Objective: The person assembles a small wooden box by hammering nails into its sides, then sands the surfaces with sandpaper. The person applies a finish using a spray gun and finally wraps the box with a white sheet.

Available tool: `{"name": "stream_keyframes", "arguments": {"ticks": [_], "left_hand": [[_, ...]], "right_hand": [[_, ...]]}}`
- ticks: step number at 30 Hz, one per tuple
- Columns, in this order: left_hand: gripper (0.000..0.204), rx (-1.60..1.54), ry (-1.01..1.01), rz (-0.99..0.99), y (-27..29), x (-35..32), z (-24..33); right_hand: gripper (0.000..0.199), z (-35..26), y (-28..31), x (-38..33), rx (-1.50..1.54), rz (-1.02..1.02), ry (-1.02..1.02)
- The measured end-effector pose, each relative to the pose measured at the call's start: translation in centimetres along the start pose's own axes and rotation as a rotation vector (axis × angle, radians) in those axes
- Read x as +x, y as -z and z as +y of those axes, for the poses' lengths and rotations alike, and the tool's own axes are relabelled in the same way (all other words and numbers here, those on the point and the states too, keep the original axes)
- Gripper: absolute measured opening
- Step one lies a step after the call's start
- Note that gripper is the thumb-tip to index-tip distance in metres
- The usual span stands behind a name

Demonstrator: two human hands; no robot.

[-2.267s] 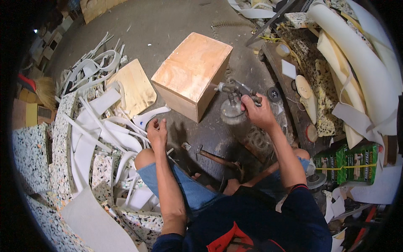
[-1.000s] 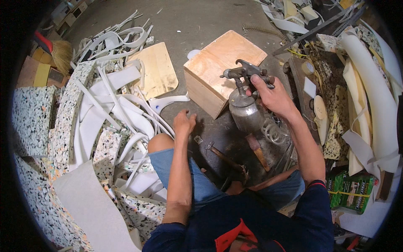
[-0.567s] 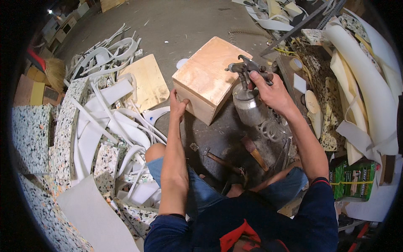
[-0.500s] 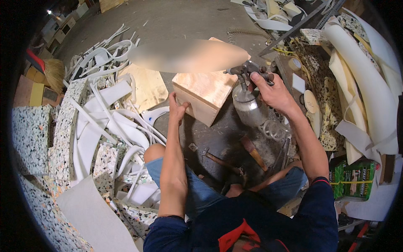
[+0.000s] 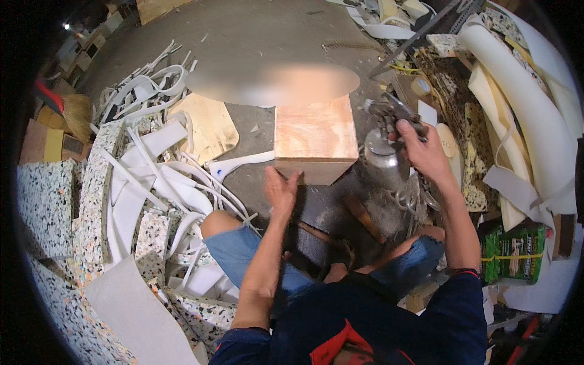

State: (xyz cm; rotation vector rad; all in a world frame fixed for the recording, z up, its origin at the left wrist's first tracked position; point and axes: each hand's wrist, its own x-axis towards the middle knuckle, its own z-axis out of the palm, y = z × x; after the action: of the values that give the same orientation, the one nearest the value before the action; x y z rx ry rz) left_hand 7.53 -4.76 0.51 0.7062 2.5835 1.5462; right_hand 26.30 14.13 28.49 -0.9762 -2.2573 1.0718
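Observation:
A light plywood box (image 5: 315, 135) is in front of me, with its grained top face and near side showing. My left hand (image 5: 281, 188) holds its near left lower edge, with the thumb against the near side. My right hand (image 5: 423, 148) is wrapped round the handle of a metal spray gun (image 5: 385, 159), held upright just right of the box. The gun's silver cup hangs below its head, and a clear coiled hose (image 5: 413, 193) trails beneath. A blurred patch covers the area at the box's far end.
A hammer (image 5: 321, 233) and a wooden-handled flat tool (image 5: 364, 218) lie on the floor between my legs. White foam strips (image 5: 173, 179) and speckled foam blocks (image 5: 48, 204) heap up at left, near a plywood sheet (image 5: 210, 128). Foam rolls (image 5: 508, 91) and a green package (image 5: 514, 255) are at right.
The box has turned so its near side faces me more squarely, and has shifted right. My left hand has moved right along with it. My right hand has drawn the spray gun right, away from the box.

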Motion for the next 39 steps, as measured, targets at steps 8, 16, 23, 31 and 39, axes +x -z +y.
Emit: {"name": "stream_keyframes", "arguments": {"ticks": [8,16,23,31,39], "left_hand": [[0.027,-0.127,0.021,-0.431,0.2,-4.4,6.3],[0.087,-0.132,0.387,-0.501,3.1,18.8,5.5],[0.066,-0.326,0.483,-0.240,7.2,12.3,2.5],[0.062,-0.381,0.403,0.176,10.2,4.6,-0.9],[0.068,-0.167,0.329,-0.082,9.7,6.3,3.3]], "right_hand": [[0.043,4.5,5.9,-7.6,0.067,0.052,-0.207],[0.040,6.8,7.0,-12.4,0.111,0.051,-0.265],[0.035,6.9,5.5,-13.9,0.097,-0.154,-0.281],[0.024,6.6,4.2,-14.5,0.152,-0.214,-0.121],[0.021,6.6,4.7,-14.2,0.040,-0.079,-0.267]]}}
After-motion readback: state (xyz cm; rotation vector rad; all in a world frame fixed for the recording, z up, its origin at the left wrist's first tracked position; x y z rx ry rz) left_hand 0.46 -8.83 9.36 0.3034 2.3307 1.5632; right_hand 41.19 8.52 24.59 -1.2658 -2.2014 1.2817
